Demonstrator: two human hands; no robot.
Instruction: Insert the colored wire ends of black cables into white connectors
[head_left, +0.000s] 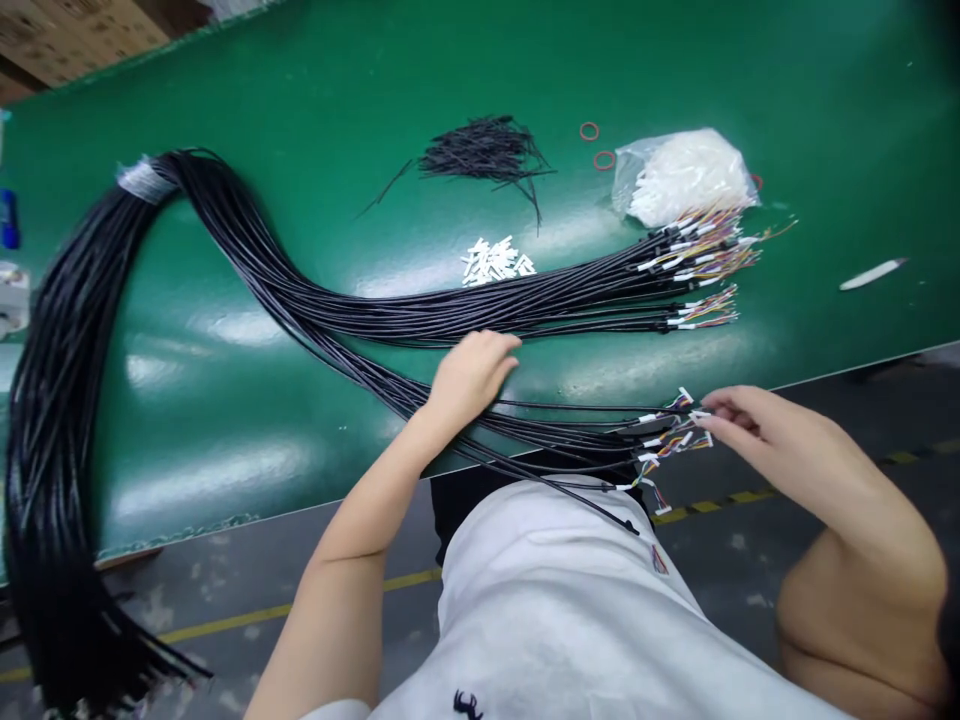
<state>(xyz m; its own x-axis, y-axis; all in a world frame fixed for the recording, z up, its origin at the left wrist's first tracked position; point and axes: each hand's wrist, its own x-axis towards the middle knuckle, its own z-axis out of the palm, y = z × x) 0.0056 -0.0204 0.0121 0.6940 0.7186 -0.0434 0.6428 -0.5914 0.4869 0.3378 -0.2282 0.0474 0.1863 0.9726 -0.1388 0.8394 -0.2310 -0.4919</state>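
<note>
My right hand (739, 418) is at the table's front edge, thumb and forefinger pinched on a white connector (699, 414) at the end of a black cable. Beside it, several more cable ends carry white connectors on coloured wires (651, 462). My left hand (474, 372) lies over the near group of black cables (555, 432), fingers loosely bent and thumb apart, with nothing visible between them. Just beyond it runs a thicker bundle of black cables (420, 318), whose right ends show white sleeves and loose coloured wires (705, 250).
Behind the bundle lie small white housings (495, 262), a pile of thin black strips (484, 150), red rubber bands (589, 131) and a plastic bag of white pieces (686, 178). A white pen-like tool (871, 275) lies right. At left, the tied bundle (67, 330) hangs over the table edge.
</note>
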